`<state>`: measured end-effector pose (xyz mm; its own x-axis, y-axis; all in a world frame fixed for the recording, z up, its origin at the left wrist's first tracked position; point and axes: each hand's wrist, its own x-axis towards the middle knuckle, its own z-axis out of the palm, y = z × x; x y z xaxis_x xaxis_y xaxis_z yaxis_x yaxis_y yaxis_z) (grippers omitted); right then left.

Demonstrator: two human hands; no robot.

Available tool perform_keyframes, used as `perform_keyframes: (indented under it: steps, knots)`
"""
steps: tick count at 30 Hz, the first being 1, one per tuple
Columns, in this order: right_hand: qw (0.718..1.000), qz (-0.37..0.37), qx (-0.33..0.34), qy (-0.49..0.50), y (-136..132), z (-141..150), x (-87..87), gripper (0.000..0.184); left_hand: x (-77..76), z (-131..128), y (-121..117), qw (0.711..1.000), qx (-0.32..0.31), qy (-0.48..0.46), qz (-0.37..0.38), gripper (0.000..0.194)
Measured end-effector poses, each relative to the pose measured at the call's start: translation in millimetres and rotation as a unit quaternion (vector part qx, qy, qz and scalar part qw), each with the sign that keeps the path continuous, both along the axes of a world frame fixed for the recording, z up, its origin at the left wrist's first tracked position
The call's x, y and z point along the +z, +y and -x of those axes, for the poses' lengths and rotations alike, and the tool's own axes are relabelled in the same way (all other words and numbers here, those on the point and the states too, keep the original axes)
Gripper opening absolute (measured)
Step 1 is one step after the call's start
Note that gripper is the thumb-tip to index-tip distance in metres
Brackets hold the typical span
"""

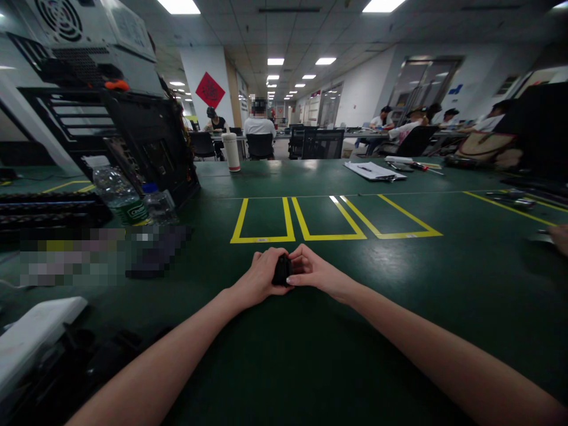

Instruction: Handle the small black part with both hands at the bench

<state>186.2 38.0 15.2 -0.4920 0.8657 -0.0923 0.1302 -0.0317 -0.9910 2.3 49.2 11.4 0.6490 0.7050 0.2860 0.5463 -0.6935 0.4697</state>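
A small black block-shaped object is between my two hands, low over the green table. My left hand wraps round its left side, with the thumb underneath at the near edge. My right hand pinches at its right side, fingertips on the far part and thumb on the near part. The fingers cover much of the object, and I cannot make out its exact kind. Just beyond the hands, three yellow tape outlines are marked on the table.
At left stand an opened computer case, a water bottle and a blue-capped bottle. A white cup and a clipboard with papers lie farther back. Another person's hand shows at the right edge.
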Motion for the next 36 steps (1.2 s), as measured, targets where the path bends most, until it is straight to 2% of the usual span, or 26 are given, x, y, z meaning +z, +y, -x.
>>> perform_keyframes:
  steps: [6, 12, 15, 21, 27, 36]
  knots:
    - [0.997, -0.028, -0.067, -0.004, -2, 3, -3.0, 0.021, 8.7, 1, -3, 1.0, -0.013, 0.002, 0.017, 0.053]
    - [0.998, -0.006, -0.058, -0.024, 4, 4, -10.1, 0.03, 5.6, 1, -2, 1.0, -0.005, 0.007, 0.017, 0.053]
    - [0.998, -0.003, -0.042, -0.04, 6, 3, -10.2, 0.029, 1.5, 0, -1, 1.0, -0.005, 0.004, 0.005, 0.054]
    - [1.0, 0.001, 0.005, 0.009, 1, -1, -3.2, 0.038, -6.4, -1, 2, 1.0, 0.005, -0.007, -0.019, 0.056]
    - [0.998, -0.019, -0.061, 0.001, -2, 3, -4.9, 0.022, -4.0, -1, 1, 1.0, 0.005, -0.014, -0.003, 0.056]
    - [0.997, 0.012, -0.069, -0.027, 2, 3, -8.1, 0.037, 6.6, 1, -3, 0.999, -0.004, 0.008, 0.032, 0.052]
